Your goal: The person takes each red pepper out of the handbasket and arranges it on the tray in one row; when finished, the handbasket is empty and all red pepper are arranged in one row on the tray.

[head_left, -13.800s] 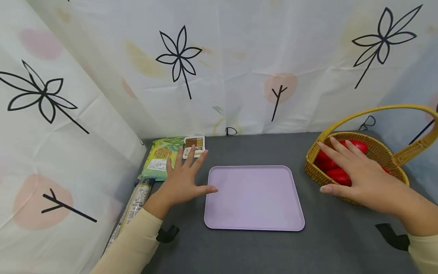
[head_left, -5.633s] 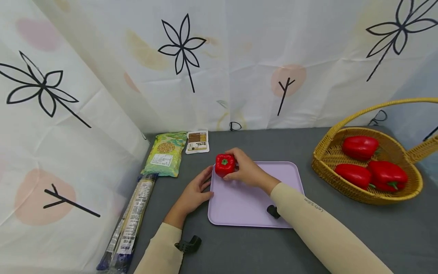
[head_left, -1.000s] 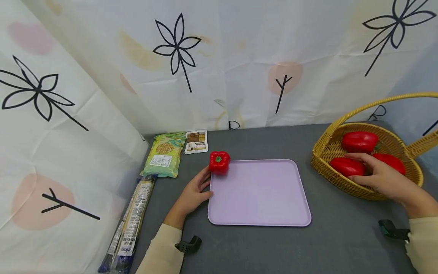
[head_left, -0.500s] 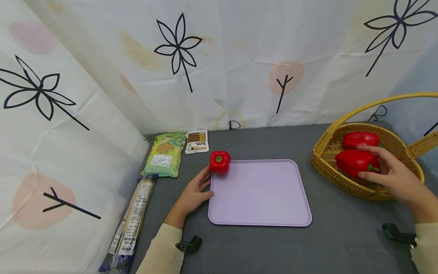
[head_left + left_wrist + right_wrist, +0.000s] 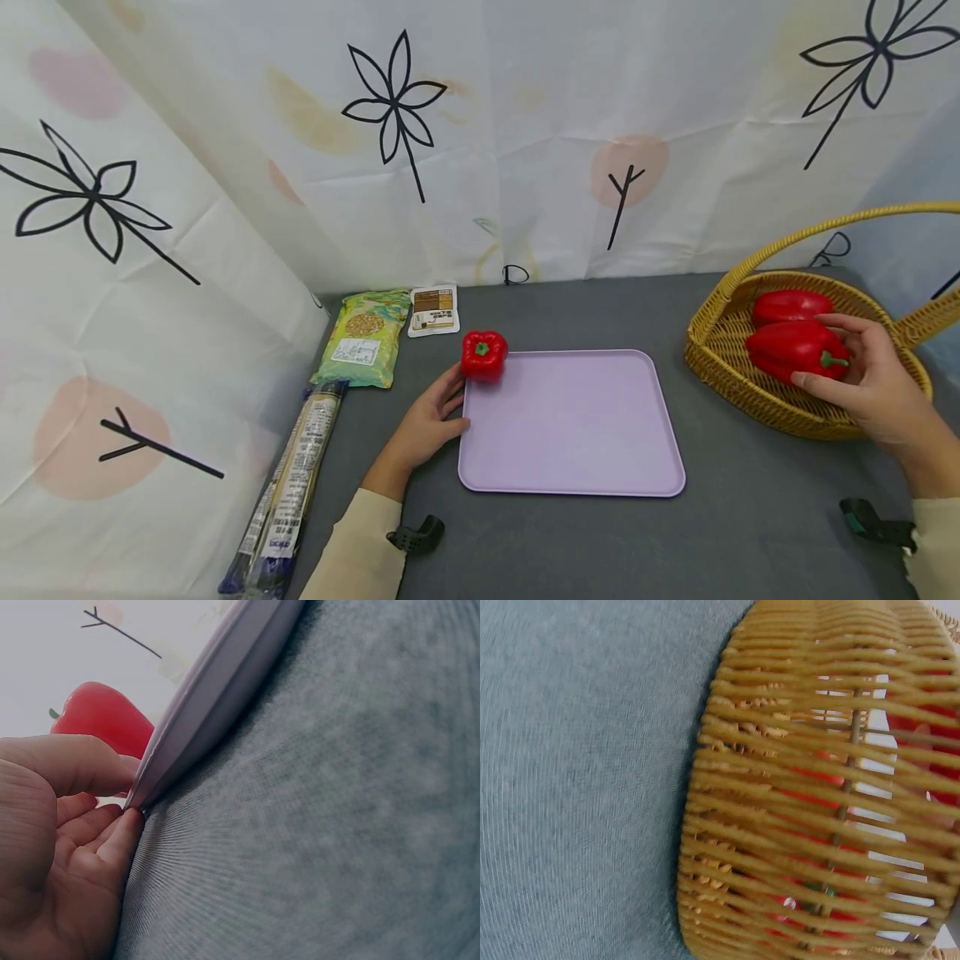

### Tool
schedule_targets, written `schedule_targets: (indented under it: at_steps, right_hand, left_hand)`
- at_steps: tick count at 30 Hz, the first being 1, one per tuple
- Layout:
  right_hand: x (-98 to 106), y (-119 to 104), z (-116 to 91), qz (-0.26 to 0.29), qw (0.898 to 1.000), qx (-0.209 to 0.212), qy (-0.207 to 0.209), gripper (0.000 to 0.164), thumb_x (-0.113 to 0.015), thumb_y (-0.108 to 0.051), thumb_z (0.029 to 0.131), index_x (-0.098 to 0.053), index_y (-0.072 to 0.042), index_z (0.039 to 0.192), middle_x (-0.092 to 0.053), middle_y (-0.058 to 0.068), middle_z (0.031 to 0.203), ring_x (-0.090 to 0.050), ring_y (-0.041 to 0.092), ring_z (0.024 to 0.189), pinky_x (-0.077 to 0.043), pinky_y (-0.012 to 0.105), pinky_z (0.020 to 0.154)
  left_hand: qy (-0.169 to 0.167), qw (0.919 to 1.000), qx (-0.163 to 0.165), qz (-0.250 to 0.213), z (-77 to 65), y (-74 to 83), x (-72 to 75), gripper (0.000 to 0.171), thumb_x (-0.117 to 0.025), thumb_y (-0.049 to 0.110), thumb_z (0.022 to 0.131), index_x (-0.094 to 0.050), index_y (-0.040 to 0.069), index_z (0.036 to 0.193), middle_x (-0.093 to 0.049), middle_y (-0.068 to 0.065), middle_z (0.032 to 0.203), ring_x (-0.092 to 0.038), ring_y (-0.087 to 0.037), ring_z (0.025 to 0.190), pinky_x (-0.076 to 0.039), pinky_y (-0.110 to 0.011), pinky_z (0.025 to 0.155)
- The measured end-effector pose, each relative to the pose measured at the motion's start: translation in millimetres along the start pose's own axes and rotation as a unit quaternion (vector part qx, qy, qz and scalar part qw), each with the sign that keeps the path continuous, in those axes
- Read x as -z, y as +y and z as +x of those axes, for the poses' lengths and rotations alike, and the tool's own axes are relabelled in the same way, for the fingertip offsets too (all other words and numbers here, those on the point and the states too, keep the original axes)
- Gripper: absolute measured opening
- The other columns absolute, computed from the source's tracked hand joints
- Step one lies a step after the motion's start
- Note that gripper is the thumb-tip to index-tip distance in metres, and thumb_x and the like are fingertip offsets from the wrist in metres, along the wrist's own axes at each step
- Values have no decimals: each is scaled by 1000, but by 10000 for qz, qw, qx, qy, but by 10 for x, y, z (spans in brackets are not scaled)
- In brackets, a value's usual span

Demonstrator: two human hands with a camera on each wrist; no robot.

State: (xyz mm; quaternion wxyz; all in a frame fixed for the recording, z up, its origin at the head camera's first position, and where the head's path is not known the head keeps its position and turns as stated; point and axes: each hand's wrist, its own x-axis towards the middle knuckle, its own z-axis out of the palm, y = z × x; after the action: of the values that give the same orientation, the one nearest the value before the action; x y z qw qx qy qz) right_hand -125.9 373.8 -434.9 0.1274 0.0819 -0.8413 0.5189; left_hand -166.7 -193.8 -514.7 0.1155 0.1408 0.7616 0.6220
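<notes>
My right hand (image 5: pixel 885 392) holds a glossy red bell pepper (image 5: pixel 795 350) inside the yellow wicker basket (image 5: pixel 716 387), thumb at its near side and fingers behind its stem end. Another red pepper (image 5: pixel 787 307) lies behind it. My left hand (image 5: pixel 423 429) holds the left rim of a lilac tray (image 5: pixel 573 425), thumb and fingertips meeting at the edge in the left wrist view. A third red pepper (image 5: pixel 484 357) stands stem up at the tray's back left corner. In the right wrist view the basket's weave (image 5: pixel 817 787) hides most of the hand and peppers.
Left of the tray lie a green food bag (image 5: pixel 363 337), a small white-and-brown packet (image 5: pixel 434 311) and long dark-ended packages (image 5: pixel 288 492). The basket's tall handle (image 5: pixel 817 237) arches over its opening. Patterned white cloth (image 5: pixel 525 167) hangs behind the grey table.
My right hand has shifted slightly right within the basket, and a pepper in its grasp has turned and moved right. My left hand and the tray look unchanged over the last second.
</notes>
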Motion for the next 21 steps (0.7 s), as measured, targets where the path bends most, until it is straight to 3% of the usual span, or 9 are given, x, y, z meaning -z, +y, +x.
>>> schedule_targets:
  at_steps: [4, 11, 16, 21]
  right_hand:
    - [-22, -38, -3, -83, 9999, 58, 51, 83, -69, 21, 92, -41, -27, 153, -46, -17, 138, -53, -1, 110, -51, 6, 79]
    - [-105, -196, 20, -2, 9991, 136, -409, 88, -70, 19, 93, -42, -19, 167, -35, -7, 152, -48, 8, 118, -54, 9, 79]
    - [-213, -275, 60, 125, 9964, 326, -771, 98, -74, 24, 85, -41, -17, 168, -38, -6, 152, -48, 9, 122, -57, 12, 79]
    - [-356, -329, 110, 840, 9881, 702, -1081, 103, -70, 34, 75, -38, -14, 161, -44, 0, 148, -49, 12, 127, -60, 17, 81]
  left_hand:
    - [7, 10000, 30, 8, -2, 10, -3, 91, -71, -14, 93, -30, 7, 172, -33, -8, 175, -35, -24, 158, -41, -37, 119]
    - [14, 10000, 48, 17, -6, 18, -11, 91, -70, -15, 92, -30, 5, 172, -34, -8, 174, -34, -24, 158, -41, -37, 119]
    - [-11, 10000, -51, -15, 0, 26, -19, 91, -69, -17, 92, -28, 3, 171, -31, -12, 175, -32, -29, 160, -40, -41, 120]
    - [0, 10000, -69, -29, -8, 23, -12, 92, -69, -18, 92, -27, 2, 171, -30, -14, 176, -32, -30, 159, -39, -43, 121]
